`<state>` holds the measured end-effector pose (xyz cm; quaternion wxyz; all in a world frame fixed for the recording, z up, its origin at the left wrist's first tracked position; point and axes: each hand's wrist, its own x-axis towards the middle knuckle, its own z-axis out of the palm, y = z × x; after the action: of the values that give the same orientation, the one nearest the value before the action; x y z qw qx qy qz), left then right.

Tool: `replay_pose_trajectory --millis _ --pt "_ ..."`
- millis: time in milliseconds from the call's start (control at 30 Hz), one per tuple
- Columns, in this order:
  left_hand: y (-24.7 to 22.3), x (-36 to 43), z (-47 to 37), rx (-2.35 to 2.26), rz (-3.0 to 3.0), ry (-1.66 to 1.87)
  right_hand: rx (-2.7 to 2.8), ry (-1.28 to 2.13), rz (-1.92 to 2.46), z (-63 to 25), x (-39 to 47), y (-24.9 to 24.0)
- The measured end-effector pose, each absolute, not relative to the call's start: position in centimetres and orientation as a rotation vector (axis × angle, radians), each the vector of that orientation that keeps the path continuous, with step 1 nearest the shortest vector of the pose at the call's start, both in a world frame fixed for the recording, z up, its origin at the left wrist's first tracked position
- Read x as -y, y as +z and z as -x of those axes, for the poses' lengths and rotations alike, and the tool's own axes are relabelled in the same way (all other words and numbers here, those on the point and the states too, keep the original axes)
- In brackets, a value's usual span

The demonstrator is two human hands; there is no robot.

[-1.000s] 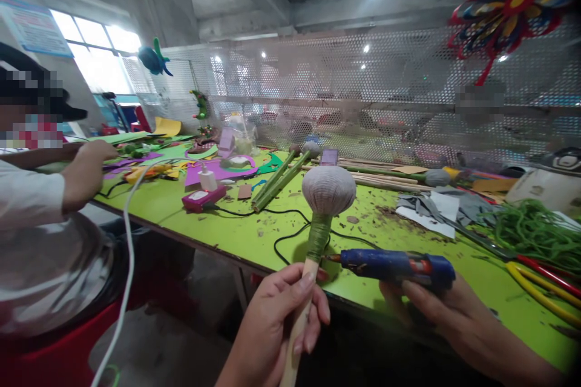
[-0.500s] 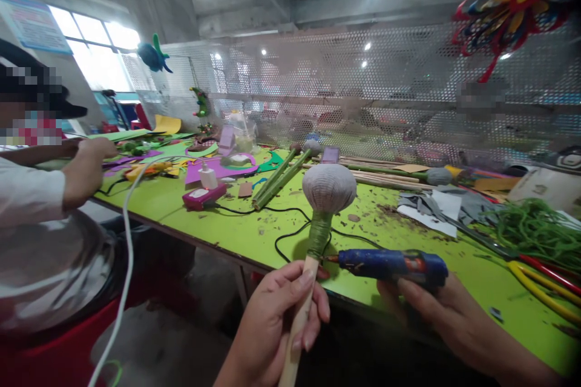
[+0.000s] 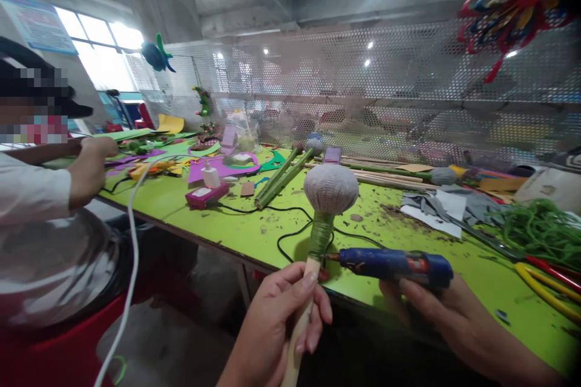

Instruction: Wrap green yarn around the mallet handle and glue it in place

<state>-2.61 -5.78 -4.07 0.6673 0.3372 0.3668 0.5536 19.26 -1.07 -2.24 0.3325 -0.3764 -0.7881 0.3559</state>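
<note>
My left hand [image 3: 290, 317] is closed around a pale wooden stick [image 3: 297, 338] just below its wrapped part. A round head covered in grey ribbed cloth [image 3: 330, 188] tops the stick, and green cord [image 3: 321, 234] is wound around the neck under it. In my right hand [image 3: 447, 314] is a blue glue gun [image 3: 394, 266], its fingers closed around the handle. The gun's nozzle points left and is at the lower end of the green winding; whether it touches cannot be made out.
Two finished-looking green-wrapped sticks [image 3: 285, 178] lie behind on the green table [image 3: 245, 233]. A purple power strip [image 3: 207, 195] and black cable are left of centre. Scissors with yellow handles [image 3: 540, 290] and green cord [image 3: 531, 227] lie right. A co-worker [image 3: 49, 242] sits left.
The view has shifted slightly, so everything sits a little further right. My hands, the stick and the glue gun keep nearly the same position relative to each other.
</note>
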Motion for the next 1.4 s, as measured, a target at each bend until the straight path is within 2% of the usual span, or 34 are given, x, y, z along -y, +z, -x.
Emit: replay_pose_trajectory --millis 800,1400 --pt "-4.4 5.6 2.8 -0.786 -0.716 1.211 1.971 1.083 1.004 -19.2 1.8 -2.2" --pt "-4.4 5.6 2.7 -0.776 -0.722 1.211 1.977 1.026 0.991 -19.0 1.4 -2.6"
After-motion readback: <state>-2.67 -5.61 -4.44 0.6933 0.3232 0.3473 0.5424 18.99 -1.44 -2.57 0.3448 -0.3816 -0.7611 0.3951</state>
